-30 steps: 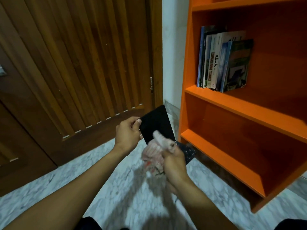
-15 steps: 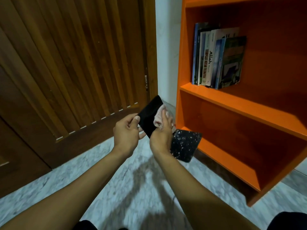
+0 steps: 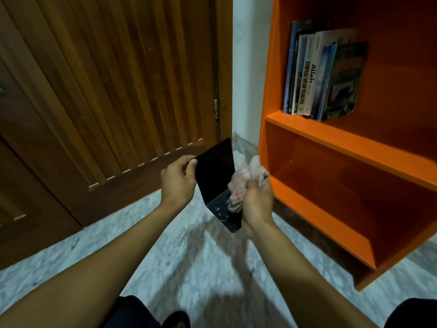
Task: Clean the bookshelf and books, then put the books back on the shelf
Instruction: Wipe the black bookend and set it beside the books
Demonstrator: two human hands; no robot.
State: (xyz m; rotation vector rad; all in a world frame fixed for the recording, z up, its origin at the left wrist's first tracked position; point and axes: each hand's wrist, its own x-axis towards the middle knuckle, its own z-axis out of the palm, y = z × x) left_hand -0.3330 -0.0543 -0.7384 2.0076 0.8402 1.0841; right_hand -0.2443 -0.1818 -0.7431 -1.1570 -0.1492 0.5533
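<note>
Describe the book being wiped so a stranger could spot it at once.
Start at the orange bookshelf on the right, then look left of its lower shelves, above the marble floor. There the left hand pinches the black book, which hangs open. Unlike the books standing on the shelf, it is plain black, with a pale cloth bunched against it.

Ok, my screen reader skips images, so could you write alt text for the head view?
A person's left hand holds a black book open while the right hand wipes it with a pale cloth. Beside them stands an orange bookshelf with a row of upright books.
</note>
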